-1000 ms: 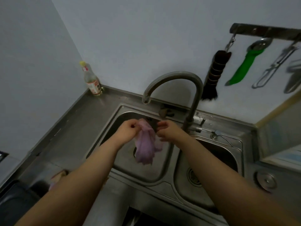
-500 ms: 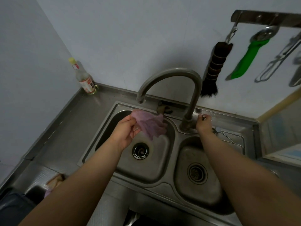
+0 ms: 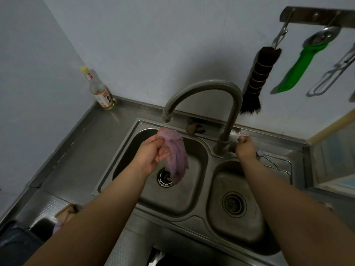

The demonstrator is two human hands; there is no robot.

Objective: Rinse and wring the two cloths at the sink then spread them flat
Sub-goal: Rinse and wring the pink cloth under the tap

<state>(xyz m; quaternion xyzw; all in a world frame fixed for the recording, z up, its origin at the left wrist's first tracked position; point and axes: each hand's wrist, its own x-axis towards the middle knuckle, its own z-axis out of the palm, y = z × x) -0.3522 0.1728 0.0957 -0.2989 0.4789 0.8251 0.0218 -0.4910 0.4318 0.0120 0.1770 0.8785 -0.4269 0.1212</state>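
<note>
My left hand point(image 3: 151, 153) grips a purple cloth point(image 3: 177, 156) bunched at its top, just under the spout of the curved steel tap point(image 3: 207, 89). The cloth hangs limp over the left basin point(image 3: 172, 200) and its drain. My right hand point(image 3: 245, 147) is curled round the tap handle at the tap's base, behind the right basin point(image 3: 234, 223). No water stream shows. A second cloth point(image 3: 64, 214), pinkish, lies on the counter at the lower left, partly hidden by my left forearm.
A bottle point(image 3: 99, 91) stands in the back left corner of the steel counter point(image 3: 80, 150). On the wall rail hang a dark brush point(image 3: 257, 81), a green-handled tool point(image 3: 299, 68) and metal utensils. A small object point(image 3: 194, 127) sits behind the left basin.
My right hand let go of the cloth and moved right to the tap handle. My left hand now holds the cloth alone, which has dropped from bunched to hanging down over the drain.
</note>
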